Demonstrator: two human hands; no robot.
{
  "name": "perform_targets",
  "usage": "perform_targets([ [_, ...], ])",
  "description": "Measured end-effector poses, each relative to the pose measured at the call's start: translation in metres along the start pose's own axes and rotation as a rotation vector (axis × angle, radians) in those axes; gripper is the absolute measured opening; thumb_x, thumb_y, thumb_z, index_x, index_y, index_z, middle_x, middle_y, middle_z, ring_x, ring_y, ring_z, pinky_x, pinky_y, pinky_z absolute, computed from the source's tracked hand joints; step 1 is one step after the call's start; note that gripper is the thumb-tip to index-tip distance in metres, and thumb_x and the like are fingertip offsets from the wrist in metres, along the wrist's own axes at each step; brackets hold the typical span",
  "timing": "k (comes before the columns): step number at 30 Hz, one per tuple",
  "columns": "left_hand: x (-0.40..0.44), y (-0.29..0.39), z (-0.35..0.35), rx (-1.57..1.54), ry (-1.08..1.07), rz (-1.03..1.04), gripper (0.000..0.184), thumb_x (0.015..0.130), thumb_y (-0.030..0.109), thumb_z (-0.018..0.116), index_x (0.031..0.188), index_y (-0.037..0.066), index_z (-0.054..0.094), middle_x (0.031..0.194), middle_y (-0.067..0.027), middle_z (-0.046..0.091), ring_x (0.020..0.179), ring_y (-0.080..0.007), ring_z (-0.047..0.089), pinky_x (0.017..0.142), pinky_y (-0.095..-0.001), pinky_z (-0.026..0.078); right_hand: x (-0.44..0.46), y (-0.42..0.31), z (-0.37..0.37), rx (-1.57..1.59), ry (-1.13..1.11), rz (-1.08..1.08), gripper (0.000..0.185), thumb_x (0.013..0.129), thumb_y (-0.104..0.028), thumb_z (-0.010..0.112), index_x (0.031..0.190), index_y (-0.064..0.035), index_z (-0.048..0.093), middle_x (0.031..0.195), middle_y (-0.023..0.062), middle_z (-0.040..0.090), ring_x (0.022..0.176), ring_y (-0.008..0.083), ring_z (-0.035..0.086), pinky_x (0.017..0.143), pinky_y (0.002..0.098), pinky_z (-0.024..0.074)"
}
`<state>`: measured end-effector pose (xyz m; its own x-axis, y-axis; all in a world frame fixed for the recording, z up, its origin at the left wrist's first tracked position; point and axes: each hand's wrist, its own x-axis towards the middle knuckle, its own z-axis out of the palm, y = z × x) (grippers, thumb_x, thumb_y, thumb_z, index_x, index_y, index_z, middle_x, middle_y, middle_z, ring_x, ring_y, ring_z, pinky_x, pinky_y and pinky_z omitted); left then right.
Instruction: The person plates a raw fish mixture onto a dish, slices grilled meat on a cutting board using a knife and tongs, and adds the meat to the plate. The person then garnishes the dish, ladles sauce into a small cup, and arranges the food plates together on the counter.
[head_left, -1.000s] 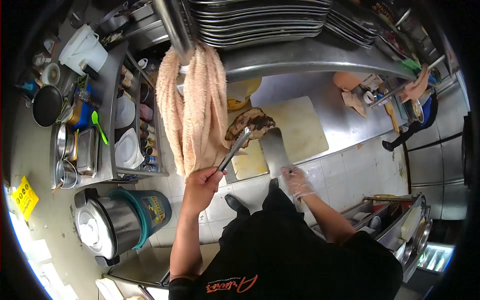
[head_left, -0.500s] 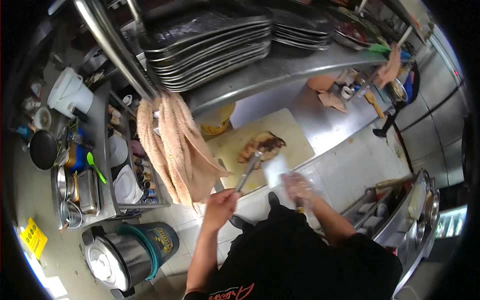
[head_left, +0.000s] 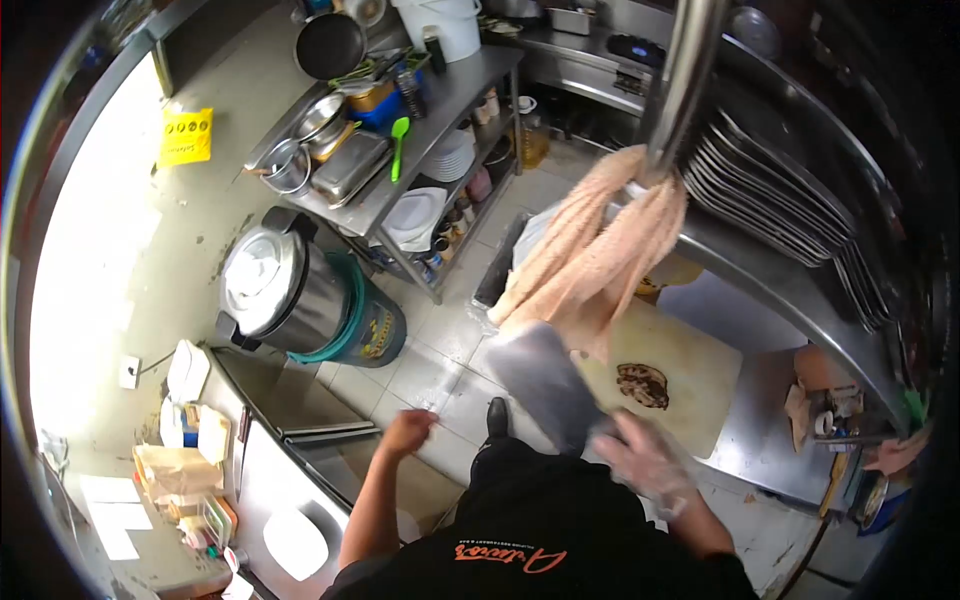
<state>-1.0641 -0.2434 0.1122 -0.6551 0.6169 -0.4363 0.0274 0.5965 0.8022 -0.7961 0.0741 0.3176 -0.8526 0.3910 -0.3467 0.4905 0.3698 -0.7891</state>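
Note:
My right hand [head_left: 645,460], in a clear plastic glove, grips a broad-bladed cleaver [head_left: 545,385]. The blade is raised, smeared by motion, and points up and left, away from the board. On the pale cutting board [head_left: 700,365] lies a piece of browned, charred meat [head_left: 642,386], apart from the cleaver. My left hand [head_left: 408,435] hangs over the floor to the left, its fingers curled. I cannot make out anything in them.
A towel [head_left: 600,240] hangs from a metal post beside the board. Stacked dark trays [head_left: 770,190] sit on the shelf above. A large steel pot [head_left: 275,285] stands left, near a shelf of pans and plates. A white plate [head_left: 295,543] lies on the lower-left counter.
The view has turned left. The long metal utensil in my left hand is out of sight, and that hand has left the board. The cleaver has swung away from the meat.

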Motion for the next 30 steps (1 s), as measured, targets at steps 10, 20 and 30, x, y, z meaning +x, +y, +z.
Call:
perform_targets([
  [10, 0.109, 0.059, -0.026, -0.121, 0.541, 0.497, 0.017, 0.095, 0.016, 0.057, 0.099, 0.001, 0.062, 0.068, -0.0083, 0.056, 0.059, -0.0170, 0.051, 0.056, -0.0316, 0.042, 0.270, -0.096, 0.073, 0.372, -0.057, 0.191, 0.032, 0.095, -0.028, 0.056, 0.112, -0.0038, 0.044, 0.071, 0.0044, 0.052, 0.051, 0.0136, 0.050, 0.043, 0.0315, 0.0444],
  [20, 0.226, 0.063, 0.034, -0.231, 0.248, 0.543, 0.019, 0.094, 0.019, 0.056, 0.103, 0.003, 0.061, 0.088, -0.0224, 0.064, 0.082, -0.0419, 0.062, 0.067, -0.0455, 0.049, 0.279, -0.134, 0.042, 0.252, 0.109, 0.502, 0.043, 0.091, -0.024, 0.054, 0.126, 0.0002, 0.044, 0.074, 0.0066, 0.055, 0.055, 0.0147, 0.052, 0.048, 0.0307, 0.0451],
  [30, 0.229, 0.078, 0.048, -0.094, 0.407, 0.409, 0.025, 0.094, 0.026, 0.050, 0.095, 0.003, 0.060, 0.090, -0.0282, 0.063, 0.086, -0.0459, 0.060, 0.073, -0.0525, 0.047, 0.310, -0.093, 0.061, -0.487, -0.026, 0.217, 0.025, 0.093, -0.028, 0.049, 0.095, -0.0027, 0.051, 0.074, 0.0077, 0.056, 0.060, 0.0175, 0.055, 0.054, 0.0343, 0.0468],
])
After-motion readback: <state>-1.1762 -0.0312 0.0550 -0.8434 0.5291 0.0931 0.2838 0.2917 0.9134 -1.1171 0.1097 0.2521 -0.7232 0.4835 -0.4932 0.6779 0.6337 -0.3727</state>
